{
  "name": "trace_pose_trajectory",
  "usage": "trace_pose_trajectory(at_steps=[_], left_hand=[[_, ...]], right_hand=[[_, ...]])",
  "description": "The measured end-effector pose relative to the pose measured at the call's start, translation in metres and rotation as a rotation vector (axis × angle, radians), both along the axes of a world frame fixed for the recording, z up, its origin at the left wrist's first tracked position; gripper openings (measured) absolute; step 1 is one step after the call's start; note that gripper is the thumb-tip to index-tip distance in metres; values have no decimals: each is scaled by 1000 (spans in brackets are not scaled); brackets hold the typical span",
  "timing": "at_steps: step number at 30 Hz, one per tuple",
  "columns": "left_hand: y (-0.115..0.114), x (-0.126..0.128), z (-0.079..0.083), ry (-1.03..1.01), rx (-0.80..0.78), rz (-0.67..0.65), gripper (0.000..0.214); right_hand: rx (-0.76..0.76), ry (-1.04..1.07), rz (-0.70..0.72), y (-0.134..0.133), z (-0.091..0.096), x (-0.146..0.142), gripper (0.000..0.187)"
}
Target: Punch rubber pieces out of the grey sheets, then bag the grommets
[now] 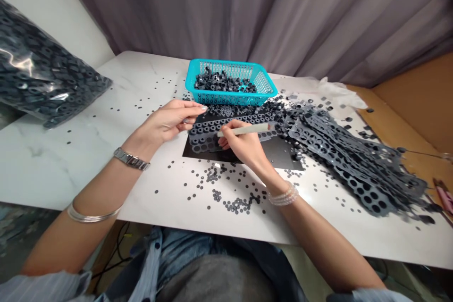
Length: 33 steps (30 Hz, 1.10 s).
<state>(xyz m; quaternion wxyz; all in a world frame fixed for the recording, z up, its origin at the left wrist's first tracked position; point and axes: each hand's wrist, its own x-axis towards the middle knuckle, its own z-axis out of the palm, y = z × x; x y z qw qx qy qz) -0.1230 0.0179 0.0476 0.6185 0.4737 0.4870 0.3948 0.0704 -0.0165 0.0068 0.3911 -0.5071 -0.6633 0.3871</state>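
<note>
My right hand (246,144) is closed round a pale, slim stick-like tool (253,129), held like a pen. Its working end is hidden by my fingers, over a dark grey sheet with rows of rings (205,129). Beneath that sheet lies a flat black mat (283,153). My left hand (171,120) hovers by the sheet's left end, thumb and fingers pinched together. Whatever may be between those fingertips is too small to make out. Just beyond both hands stands a turquoise basket (230,98) holding many small black ring-shaped pieces (221,80).
Punched-out grey strips (339,160) are heaped on the right. A clear bag of black rings (46,71) stands at the left. Small dark discs (240,203) are scattered over the white table (141,203). Crumpled white plastic (339,92) lies at the back right, before a curtain (226,9).
</note>
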Motion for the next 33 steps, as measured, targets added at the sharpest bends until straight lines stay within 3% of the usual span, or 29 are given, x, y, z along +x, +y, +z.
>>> trace_pose_trajectory(at_steps=[4, 10, 17, 23, 27, 33], left_hand=[[0, 2, 0, -244, -155, -16, 19], [2, 3, -2, -395, -285, 25, 10], [-1, 7, -1, -458, -312, 35, 8], [-6, 11, 2, -462, -282, 23, 4], [24, 21, 20, -205, 8, 41, 5], [99, 57, 47, -36, 199, 162, 13]], right_hand=[[179, -183, -105, 1, 5, 8, 25], [311, -568, -252, 9, -2, 34, 18], [365, -583, -256, 23, -20, 59, 16], [342, -547, -282, 28, -20, 60, 17], [330, -514, -378, 28, -10, 62, 20], [353, -354, -511, 25, 6, 70, 24]])
